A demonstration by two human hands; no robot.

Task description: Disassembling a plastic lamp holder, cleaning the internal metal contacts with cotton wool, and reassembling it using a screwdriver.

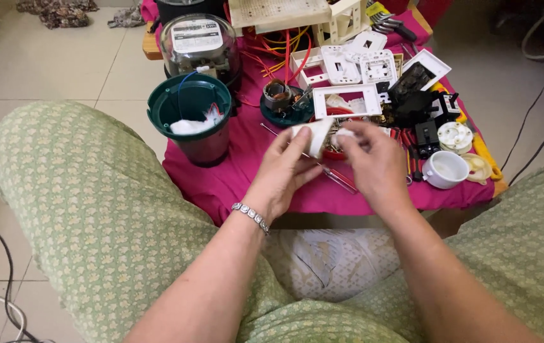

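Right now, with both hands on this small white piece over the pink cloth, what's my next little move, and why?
Probably keep the white piece low over the pink cloth while you work it. The left hand and right hand pinch it in mid-air, so anything that slips would land on the cloth.

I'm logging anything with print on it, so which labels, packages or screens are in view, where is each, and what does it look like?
Meter label: white rectangular plate with dark print, inside the clear glass dome of the meter at the table's far left, behind the green cup.
No packages or screens show.
Left hand and right hand hold a plain white part, no label visible.
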